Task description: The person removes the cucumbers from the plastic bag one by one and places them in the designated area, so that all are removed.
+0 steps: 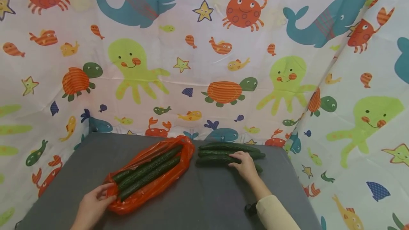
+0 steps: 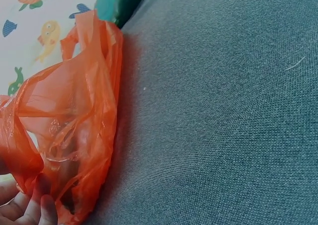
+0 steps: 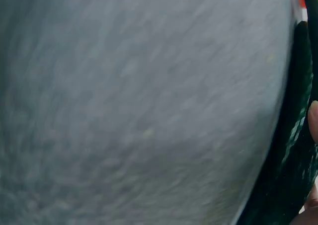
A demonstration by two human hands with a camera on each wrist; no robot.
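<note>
Bag (image 1: 189,148) lies on the table (image 1: 207,201) with three cucumbers (image 1: 143,174) inside; I have the left hand (image 1: 95,201) pinching its near edge. My right hand (image 1: 246,168) straddles the front cucumber (image 1: 211,160) of another group beyond; whether it grips, I can't tell. A hasty lift might roll its neighbours; a slack pinch might let the film slump.

Sheeting (image 1: 179,45), white, creased: hung beyond the counter's far edge and along its left and right edges; printed with teal whales (image 1: 150,1), orange crabs (image 1: 244,11), lime octopuses (image 1: 287,77), orange-shelled turtles (image 1: 224,92) and yellow starfish (image 1: 203,11). A fold is formed above the far right corner. Counter (image 1: 211,201): dark grey, faced in woven texture. Light: softly, evenly spread.
</note>
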